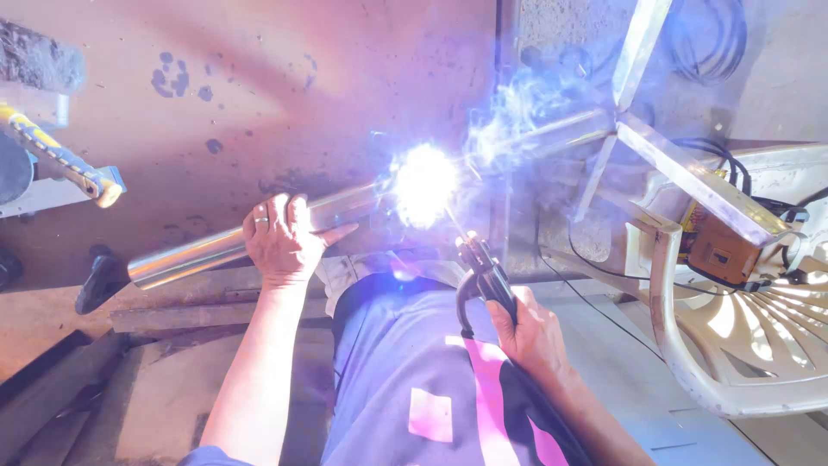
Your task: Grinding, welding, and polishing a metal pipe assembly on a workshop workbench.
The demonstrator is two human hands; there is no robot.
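Note:
My left hand (280,240) is wrapped over a shiny metal tube (207,250) that runs from lower left up toward the centre. A bright white welding arc (424,183) glares where the tube meets a frame of flat metal bars (690,173), with smoke drifting up to the right. My right hand (530,332) grips a black electrode holder (483,276), its thin rod pointing up into the arc. Both forearms are bare.
A white plastic chair (742,345) stands at the right with an orange welding machine (720,250) and black cables on it. A yellow-handled tool (65,160) lies at the left. The floor is reddish concrete (259,86). My knees in blue cloth fill the bottom centre.

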